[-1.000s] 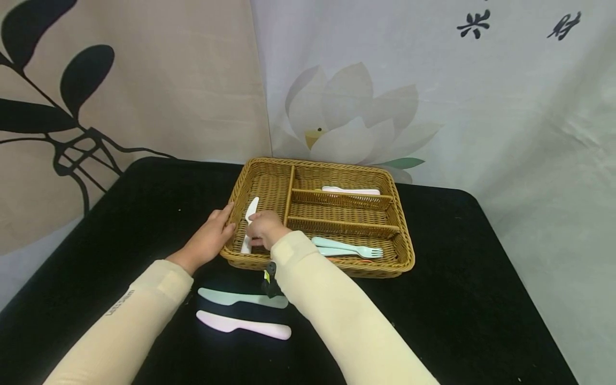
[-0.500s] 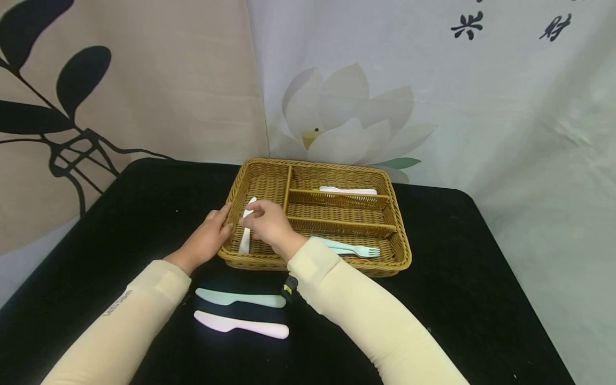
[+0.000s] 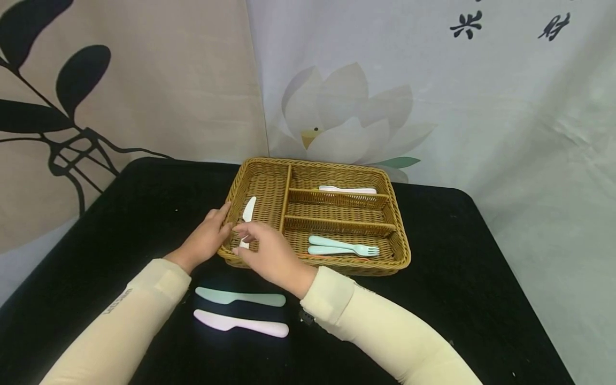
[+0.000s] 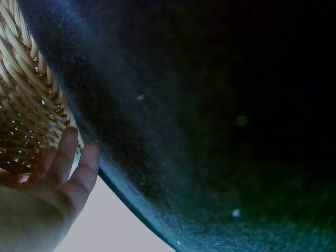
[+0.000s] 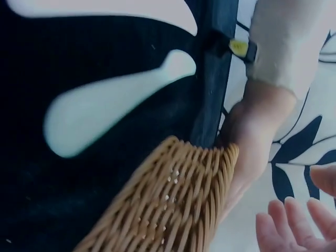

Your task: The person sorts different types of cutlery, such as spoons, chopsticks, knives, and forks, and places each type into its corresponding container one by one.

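A wicker cutlery basket [image 3: 269, 179] with compartments sits on the black table. My left hand [image 3: 206, 240] rests at its left rim; in the left wrist view the fingers [image 4: 65, 152] lie fairly straight against the wicker. Inside the left compartment lies a white knife [image 3: 249, 208], its middle covered by my right hand [image 3: 269, 254]. That hand hovers over the knife's near part with thumb and fingers apart; the right wrist view shows nothing between these fingers [image 5: 294, 223]. Whether they touch the knife cannot be seen.
A mint knife [image 3: 240, 298] and a pink knife [image 3: 240, 324] lie on the table in front of the basket. The near right compartment holds a mint fork [image 3: 344, 246] and another mint piece. Pink cutlery [image 3: 347, 190] lies in the back right compartment. A printed curtain [image 3: 346, 107] hangs behind.
My right hand has come off the white knife's middle, lifted, and moved toward its near end, with fingers now spread. The knife stays in about the same place. My left hand stays at the rim.
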`<state>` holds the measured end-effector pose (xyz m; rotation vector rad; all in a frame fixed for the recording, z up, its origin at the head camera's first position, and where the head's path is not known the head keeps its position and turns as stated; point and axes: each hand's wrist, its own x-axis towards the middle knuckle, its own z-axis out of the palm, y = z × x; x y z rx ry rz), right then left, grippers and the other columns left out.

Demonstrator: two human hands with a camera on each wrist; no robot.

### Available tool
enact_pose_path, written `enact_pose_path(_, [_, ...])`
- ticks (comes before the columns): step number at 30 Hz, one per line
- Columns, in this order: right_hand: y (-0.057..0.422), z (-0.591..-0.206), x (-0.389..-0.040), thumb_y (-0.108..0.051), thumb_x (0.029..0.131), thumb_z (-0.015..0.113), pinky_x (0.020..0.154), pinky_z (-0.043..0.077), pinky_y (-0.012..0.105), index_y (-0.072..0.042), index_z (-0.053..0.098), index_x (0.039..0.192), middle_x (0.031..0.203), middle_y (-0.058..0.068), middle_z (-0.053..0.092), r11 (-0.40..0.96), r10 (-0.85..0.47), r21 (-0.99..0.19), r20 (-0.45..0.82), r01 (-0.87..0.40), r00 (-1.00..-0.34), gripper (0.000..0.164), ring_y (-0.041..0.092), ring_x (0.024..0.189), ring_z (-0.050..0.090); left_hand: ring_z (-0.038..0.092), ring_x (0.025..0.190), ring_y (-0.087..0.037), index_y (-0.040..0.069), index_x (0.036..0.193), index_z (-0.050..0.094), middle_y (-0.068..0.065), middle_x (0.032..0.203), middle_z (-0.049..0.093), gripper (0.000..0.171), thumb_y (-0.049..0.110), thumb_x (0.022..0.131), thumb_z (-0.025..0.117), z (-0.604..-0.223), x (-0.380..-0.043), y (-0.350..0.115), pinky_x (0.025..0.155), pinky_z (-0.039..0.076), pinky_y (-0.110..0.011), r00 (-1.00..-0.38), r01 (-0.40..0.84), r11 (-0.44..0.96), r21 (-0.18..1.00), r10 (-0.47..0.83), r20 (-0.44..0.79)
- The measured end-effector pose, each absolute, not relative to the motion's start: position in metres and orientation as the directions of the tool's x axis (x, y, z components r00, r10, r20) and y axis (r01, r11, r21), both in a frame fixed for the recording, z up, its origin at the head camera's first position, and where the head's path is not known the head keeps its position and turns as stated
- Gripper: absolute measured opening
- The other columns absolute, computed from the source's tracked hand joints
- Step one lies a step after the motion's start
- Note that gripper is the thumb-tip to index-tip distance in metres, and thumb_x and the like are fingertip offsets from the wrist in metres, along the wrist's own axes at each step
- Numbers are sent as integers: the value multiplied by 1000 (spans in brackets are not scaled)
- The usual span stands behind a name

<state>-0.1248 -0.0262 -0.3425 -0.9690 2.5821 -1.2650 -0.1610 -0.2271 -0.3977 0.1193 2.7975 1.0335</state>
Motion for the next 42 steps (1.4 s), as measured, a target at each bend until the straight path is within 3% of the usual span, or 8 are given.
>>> enact_pose_path(5, [-19,-348,-109,-17,92,66,88,48,21,-9,61,126,113,4,63,450,-615,-708,197,-545,-764,36,11,104,60,45,114,-37,5,155,4,-25,138,30,62,23,104,35,-398,-161,-227,103,36,-59,-985,13,754,657,123,-121])
enact_pose_path(16, [-8,-369,-86,-15,90,68,81,47,15,-11,63,123,107,1,64,449,-681,-728,96,-518,-726,34,4,96,59,44,114,-37,6,155,5,-24,140,29,62,23,104,36,-397,-161,-226,101,38,-58,-987,10,760,649,111,-114])
enact_pose_path(31, [-8,-391,-72,-14,85,74,72,45,12,-10,70,112,95,-2,67,510,-759,-596,28,-621,-650,28,0,83,59,42,115,-37,5,155,5,-25,143,27,62,24,104,35,-397,-160,-226,102,36,-59,-985,-10,772,636,101,-137])
enact_pose_path(42, [-11,-394,-70,-10,82,76,71,47,14,-12,74,105,89,-5,70,574,-768,-523,-75,-630,-637,24,-1,80,60,41,118,-37,8,156,3,-23,145,25,62,25,104,35,-399,-161,-228,103,36,-59,-984,-25,765,643,93,-150])
